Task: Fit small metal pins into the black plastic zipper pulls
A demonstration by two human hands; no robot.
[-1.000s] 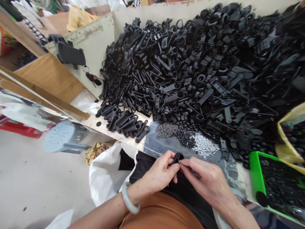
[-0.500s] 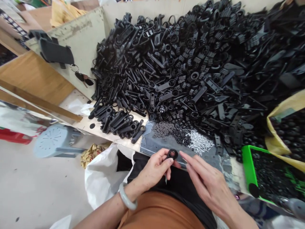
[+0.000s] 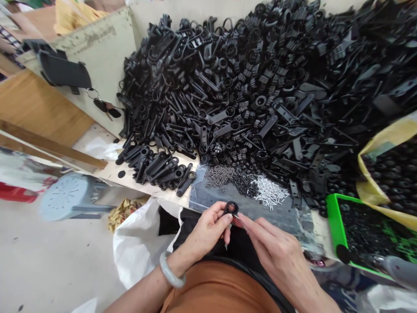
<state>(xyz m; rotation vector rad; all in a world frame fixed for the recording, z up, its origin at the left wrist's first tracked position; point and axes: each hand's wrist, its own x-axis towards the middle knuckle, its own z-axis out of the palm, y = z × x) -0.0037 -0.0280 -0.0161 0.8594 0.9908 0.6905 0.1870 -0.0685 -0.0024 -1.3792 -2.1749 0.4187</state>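
Observation:
My left hand (image 3: 213, 224) is closed around a black plastic part with a ring-shaped end (image 3: 232, 204), held above the front edge of the bench. The rest of this part is hidden by my fingers. Pinched in the fingertips of my right hand (image 3: 273, 241) is a small silver pin (image 3: 236, 215), its tip against or very near the side of the ring. Just beyond my hands, on a grey mat (image 3: 211, 198), lie heaps of silver pins (image 3: 271, 192), small black pieces (image 3: 243, 182) and small dark springs (image 3: 220, 176).
A large heap of black plastic parts (image 3: 208, 95) covers the bench behind. Finished-looking black handles (image 3: 156, 167) lie in a row at left. To the right stand a green bin (image 3: 334, 221) and a yellow sack (image 3: 368, 178). A blue stool (image 3: 67, 195) is at lower left.
My right hand has moved left, and its fingertips now meet the black part, with the silver pin showing. My left hand still holds the part. The whole view has shifted slightly.

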